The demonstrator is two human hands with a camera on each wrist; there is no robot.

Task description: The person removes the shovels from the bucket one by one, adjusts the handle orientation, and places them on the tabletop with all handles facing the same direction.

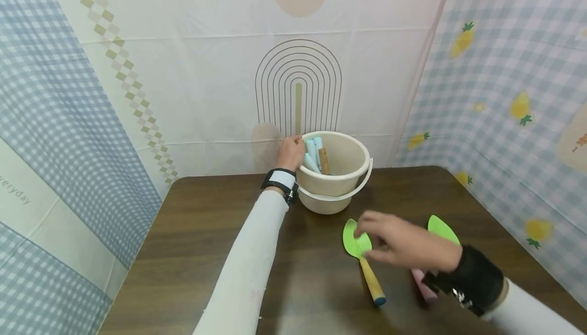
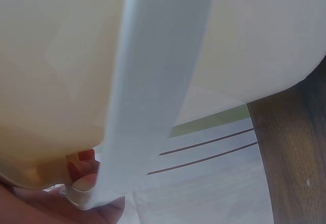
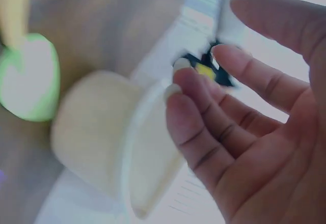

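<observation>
Left hand (image 1: 291, 152): grips bucket (image 1: 334, 192) rim; fingers partly hidden.
Right hand (image 1: 403, 246): relaxed, blurred, over green trowel (image 1: 361, 253) before bucket.

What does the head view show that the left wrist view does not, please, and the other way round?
Only the head view shows the right hand open over a green scoop, a second green scoop, and blue and wooden handles inside the bucket. Only the left wrist view shows the fingertips of the left hand close up under the rim. Both share the cream bucket, its handle and the brown table.
</observation>
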